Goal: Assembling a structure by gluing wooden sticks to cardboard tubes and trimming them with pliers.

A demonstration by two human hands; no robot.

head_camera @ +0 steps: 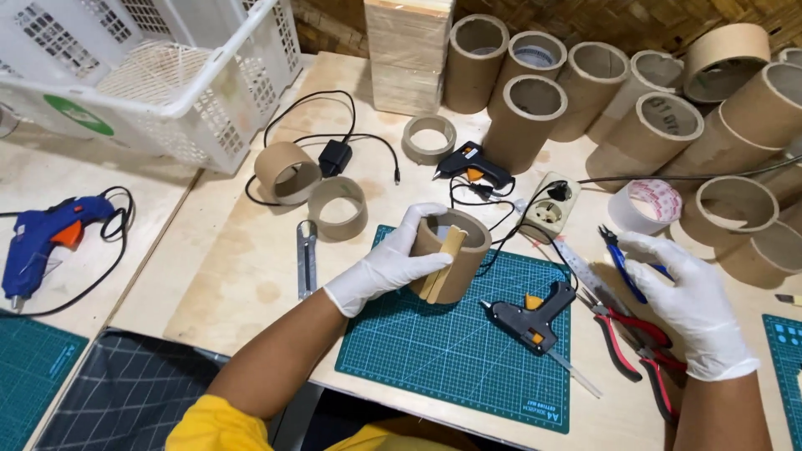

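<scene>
My left hand [393,266], in a white glove, grips a short brown cardboard tube [468,250] over the green cutting mat [459,351]. Two flat wooden sticks [443,263] lie upright against the tube's side under my fingers. My right hand [693,305], also gloved, hovers open over the tools at the right, holding nothing, just above red-handled pliers [631,334] and a blue-handled tool [622,263]. A black glue gun [535,321] lies on the mat between my hands.
Several tall cardboard tubes [535,108] crowd the back right. Three cardboard rings [288,171] lie at the back left of the mat, with a second black glue gun [472,163], a power strip [551,205], a tape roll [643,205], a utility knife [307,259], a blue glue gun [46,238] and a white plastic crate [167,67].
</scene>
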